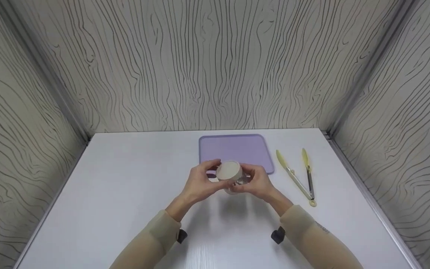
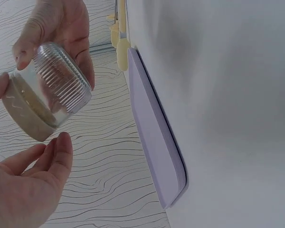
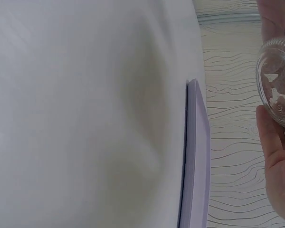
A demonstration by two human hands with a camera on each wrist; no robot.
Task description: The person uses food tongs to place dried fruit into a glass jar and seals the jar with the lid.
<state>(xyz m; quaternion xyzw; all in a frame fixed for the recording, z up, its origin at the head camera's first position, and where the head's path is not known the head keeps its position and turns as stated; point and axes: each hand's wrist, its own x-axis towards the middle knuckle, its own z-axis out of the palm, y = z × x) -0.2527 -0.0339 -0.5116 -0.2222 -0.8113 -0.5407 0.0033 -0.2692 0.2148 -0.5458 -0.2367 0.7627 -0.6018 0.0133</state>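
A ribbed clear glass jar [image 2: 64, 78] with a pale screw lid [image 1: 229, 170] is held up between both hands above the table, tilted. My left hand [image 1: 200, 183] holds the lid between thumb and fingers, the thumb on one side of its rim and the fingertips at the other. Around the glass body curls my right hand [image 1: 259, 183], gripping it below the lid. In the right wrist view the round glass base [image 3: 280, 80] faces the camera at the right edge. The lid sits on the jar's mouth.
A shallow purple tray [image 1: 233, 147] lies behind the hands on the white table [image 1: 136, 175]. To its right are splayed tongs [image 1: 299, 184] with yellow tips and metal arms joined at a ring. Wood-patterned walls [image 1: 207, 67] enclose the back and sides.
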